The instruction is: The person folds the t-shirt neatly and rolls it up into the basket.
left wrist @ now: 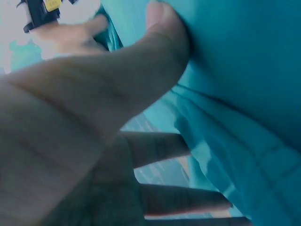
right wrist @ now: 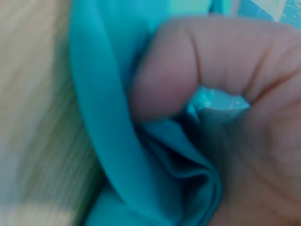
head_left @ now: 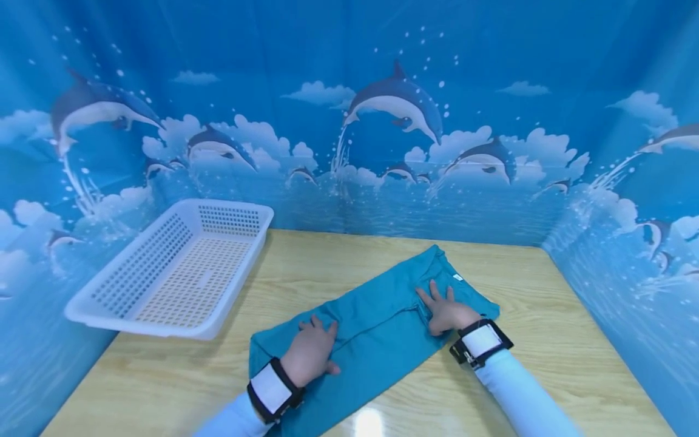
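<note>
A teal folded garment (head_left: 377, 340) lies slantwise on the table, with a small white tag near its far right end. My left hand (head_left: 311, 349) rests on its left part, fingers spread and thumb out to the side. In the left wrist view, the thumb (left wrist: 162, 42) lies along the teal cloth (left wrist: 244, 56), and the fingers reach to a rumpled fold. On the garment's right part, my right hand (head_left: 448, 312) presses with spread fingers. The right wrist view shows its bent thumb (right wrist: 164, 75) against the cloth, beside a gathered fold (right wrist: 188, 174); the other fingers are hidden there.
A white perforated plastic basket (head_left: 240, 285) stands at the left of the wooden table (head_left: 546, 364), with only its bare mesh bottom showing inside. Blue curtains (head_left: 327, 36) printed with dolphins enclose the back and both sides. Each wrist wears a black strap with a white plate.
</note>
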A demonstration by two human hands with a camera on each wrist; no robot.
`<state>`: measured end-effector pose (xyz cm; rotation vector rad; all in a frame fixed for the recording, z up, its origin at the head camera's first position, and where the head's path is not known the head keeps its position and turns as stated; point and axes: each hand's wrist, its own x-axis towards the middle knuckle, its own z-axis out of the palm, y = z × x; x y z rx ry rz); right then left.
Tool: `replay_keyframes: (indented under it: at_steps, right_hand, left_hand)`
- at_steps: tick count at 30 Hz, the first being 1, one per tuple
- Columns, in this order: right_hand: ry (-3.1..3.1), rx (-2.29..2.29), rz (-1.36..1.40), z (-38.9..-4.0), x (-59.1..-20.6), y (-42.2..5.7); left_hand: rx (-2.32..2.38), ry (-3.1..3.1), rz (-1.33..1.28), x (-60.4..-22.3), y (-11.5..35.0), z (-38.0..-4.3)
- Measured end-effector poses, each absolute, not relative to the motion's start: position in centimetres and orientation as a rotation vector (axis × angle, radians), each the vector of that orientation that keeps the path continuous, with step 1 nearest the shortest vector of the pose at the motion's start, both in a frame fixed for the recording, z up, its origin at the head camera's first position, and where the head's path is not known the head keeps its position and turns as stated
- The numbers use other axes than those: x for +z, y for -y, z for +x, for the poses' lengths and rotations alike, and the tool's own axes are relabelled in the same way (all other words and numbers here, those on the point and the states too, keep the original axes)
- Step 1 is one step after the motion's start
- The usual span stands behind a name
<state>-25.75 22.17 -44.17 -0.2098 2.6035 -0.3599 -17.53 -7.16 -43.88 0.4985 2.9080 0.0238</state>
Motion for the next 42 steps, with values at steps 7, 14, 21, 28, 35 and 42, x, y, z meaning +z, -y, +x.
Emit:
replay_keyframes:
  at_steps: [7,14,21,28,35,42]
  right_hand:
    - [-2.66,-0.302,-0.24,-28.3,-45.1,-21.3]
    - [-2.742,-0.249,-0.399,-30.2,-45.3,-20.6]
    - [-2.976,0.038,-0.764,-31.3,-46.4,-19.9]
    - [-3.128,0.175,-0.913,-32.1,-46.9,-19.9]
    - [-3.086,-0.095,-0.618,-28.8,-44.6,-19.4]
    - [-2.779,-0.288,-0.5,-18.5,-41.3,-14.5]
  left_hand:
    - [-0.178,-2.929,0.447,-44.0,5.2,-17.5]
    - [-0.448,-2.938,0.422,-44.8,2.7,-17.4]
    - [-0.641,-2.917,0.243,-45.6,-1.6,-17.1]
    - [-0.795,-2.927,0.015,-46.1,-5.6,-16.7]
    - [-0.217,-2.858,0.468,-42.4,-1.7,-18.1]
    - [0.146,-2.871,0.614,-37.9,2.1,-22.0]
